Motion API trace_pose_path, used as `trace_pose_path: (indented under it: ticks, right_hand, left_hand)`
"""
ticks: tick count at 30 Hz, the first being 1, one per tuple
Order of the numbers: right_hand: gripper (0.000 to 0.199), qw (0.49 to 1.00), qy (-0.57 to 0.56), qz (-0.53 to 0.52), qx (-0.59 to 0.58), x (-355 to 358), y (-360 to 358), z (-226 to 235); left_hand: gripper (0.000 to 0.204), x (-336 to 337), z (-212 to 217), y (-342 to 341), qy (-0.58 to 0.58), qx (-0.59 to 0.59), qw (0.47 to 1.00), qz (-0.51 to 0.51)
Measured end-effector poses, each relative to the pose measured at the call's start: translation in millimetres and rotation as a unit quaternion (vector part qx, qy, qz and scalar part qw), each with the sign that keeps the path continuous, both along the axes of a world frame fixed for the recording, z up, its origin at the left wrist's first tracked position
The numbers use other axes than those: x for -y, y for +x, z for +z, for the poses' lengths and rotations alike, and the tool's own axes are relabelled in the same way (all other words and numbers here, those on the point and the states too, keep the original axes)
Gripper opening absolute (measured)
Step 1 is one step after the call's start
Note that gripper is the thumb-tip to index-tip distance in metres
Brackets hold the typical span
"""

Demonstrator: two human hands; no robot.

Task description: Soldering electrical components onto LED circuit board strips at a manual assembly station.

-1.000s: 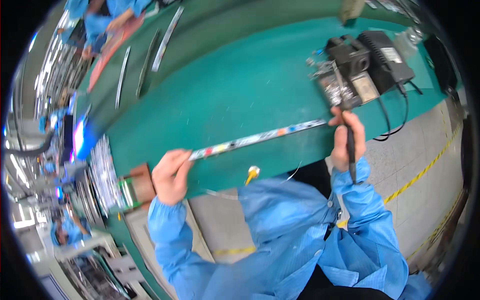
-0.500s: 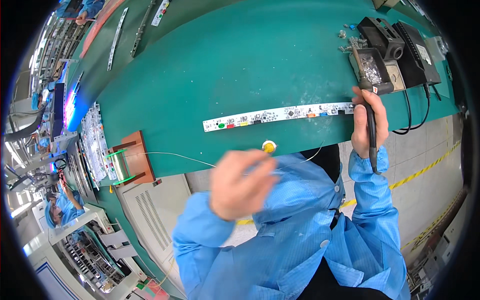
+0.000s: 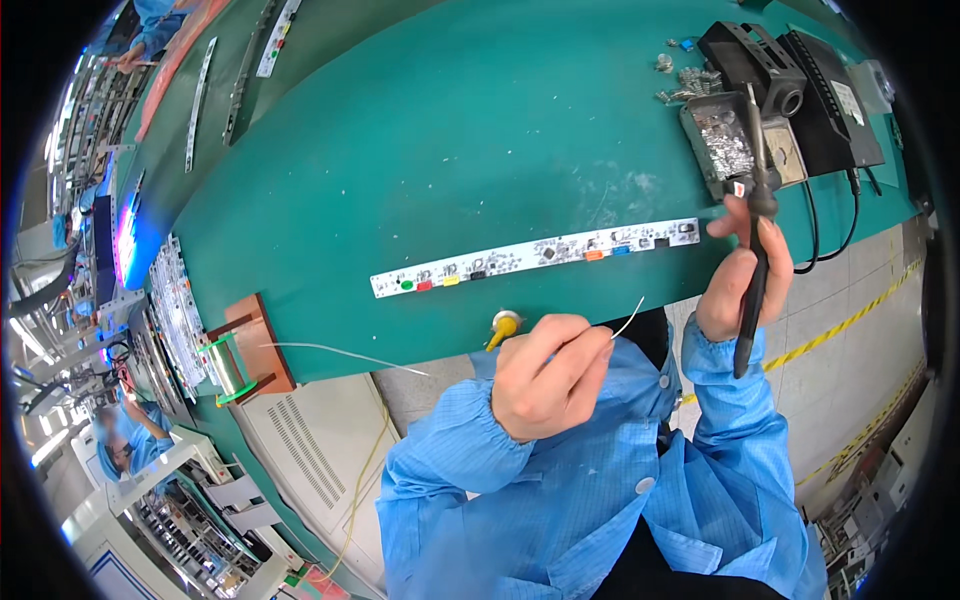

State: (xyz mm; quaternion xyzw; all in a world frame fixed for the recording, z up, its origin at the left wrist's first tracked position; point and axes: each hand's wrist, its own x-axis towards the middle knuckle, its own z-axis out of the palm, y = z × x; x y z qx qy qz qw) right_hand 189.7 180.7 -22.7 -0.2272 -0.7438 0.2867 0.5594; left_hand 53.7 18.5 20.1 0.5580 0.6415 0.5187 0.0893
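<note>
My left hand (image 3: 550, 380) is closed in a pinch on a thin solder wire (image 3: 628, 318), whose free end sticks out to the upper right. In my right hand (image 3: 745, 270) is a black soldering iron (image 3: 757, 255), its tip pointing away from me over a small metal-filled tray. A long white circuit board (image 3: 520, 260) with small coloured parts lies on the green mat, beyond my left hand and left of my right. More wire runs from the solder spool (image 3: 230, 365) to beside my left sleeve; whether it joins the held piece I cannot tell.
At the far right are a dark tray of metal bits (image 3: 718, 145), a black iron stand (image 3: 755, 65) and a black box (image 3: 825, 100) with cables. A yellow-and-metal fitting (image 3: 505, 325) sits at the mat's near edge. Stacked white boards (image 3: 180, 310) lie left; co-workers sit beyond.
My left hand has moved right, and the wire from the spool now shows a gap before it. The soldering iron has shifted slightly right, away from the board's end. The whole view has shifted slightly.
</note>
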Motion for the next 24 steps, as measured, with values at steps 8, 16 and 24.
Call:
trace_pose_path:
  ticks: [8,16,24]
  right_hand:
    - [0.038,0.995,-0.029,0.018,-0.090,0.7,4.0,-8.8]
    - [0.039,0.995,-0.028,0.028,-0.091,-3.5,6.8,-5.3]
    - [0.038,0.991,-0.052,0.045,-0.112,-0.5,-0.1,-2.4]
  left_hand:
    - [0.032,-39.8,1.3,7.5,-0.056,-0.125,0.990,-0.041]
    - [0.017,-134.8,38.4,-53.2,-0.087,-0.159,0.980,-0.084]
    - [0.019,-208.9,1.5,-69.6,-0.240,-0.096,0.966,-0.032]
